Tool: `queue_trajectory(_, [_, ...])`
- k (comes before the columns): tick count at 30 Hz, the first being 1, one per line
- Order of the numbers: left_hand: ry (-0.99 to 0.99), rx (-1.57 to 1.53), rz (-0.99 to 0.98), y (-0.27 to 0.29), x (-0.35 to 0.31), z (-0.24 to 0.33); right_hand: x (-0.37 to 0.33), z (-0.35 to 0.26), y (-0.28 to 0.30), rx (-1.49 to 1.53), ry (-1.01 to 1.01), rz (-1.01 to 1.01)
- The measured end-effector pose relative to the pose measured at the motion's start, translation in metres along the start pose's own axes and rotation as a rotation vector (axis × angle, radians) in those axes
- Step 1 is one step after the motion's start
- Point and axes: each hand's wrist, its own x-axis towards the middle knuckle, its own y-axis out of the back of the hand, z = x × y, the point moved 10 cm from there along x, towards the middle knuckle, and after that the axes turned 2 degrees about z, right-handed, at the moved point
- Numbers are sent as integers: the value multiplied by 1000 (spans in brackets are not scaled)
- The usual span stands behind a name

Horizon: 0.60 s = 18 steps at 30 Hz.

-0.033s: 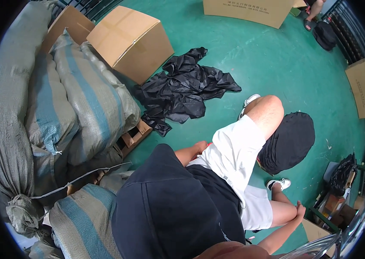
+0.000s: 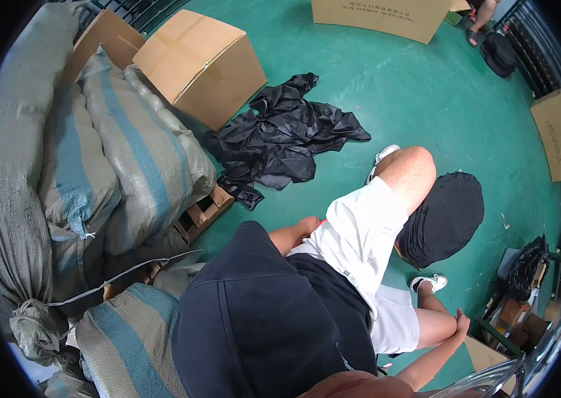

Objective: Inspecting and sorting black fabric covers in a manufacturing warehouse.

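Note:
My left hand (image 2: pixel 308 225) is beside my left thigh, against the hem of my white shorts (image 2: pixel 367 229). Its fingers are mostly hidden, and a bit of red shows next to it. Over my right knee lies my right hand (image 2: pixel 461 323), fingers laid on the skin with nothing visible in them. Between my legs, out in front, stands a round-edged pile of black cloth (image 2: pixel 443 219), layered at its near side. Neither hand touches it. Crumpled black fabric (image 2: pixel 287 136) spreads over the floor, further off to the left.
Woven sacks with blue stripes (image 2: pixel 134 139) are piled along the left, partly on a wooden pallet (image 2: pixel 207 212). A cardboard box (image 2: pixel 201 66) stands behind them. Another carton (image 2: pixel 380 16) is at the far side. On the right are shelves with a black plastic bag (image 2: pixel 527 268). Another person's foot (image 2: pixel 473 38) shows far right.

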Motion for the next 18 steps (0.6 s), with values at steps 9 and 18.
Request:
queue_trajectory(9, [-79, 86, 48, -6, 32, -29, 2, 11, -4, 125, 12, 47])
queue_trajectory(18, [-18, -12, -30, -9, 50, -48, -12, -8, -5, 31, 4, 39])
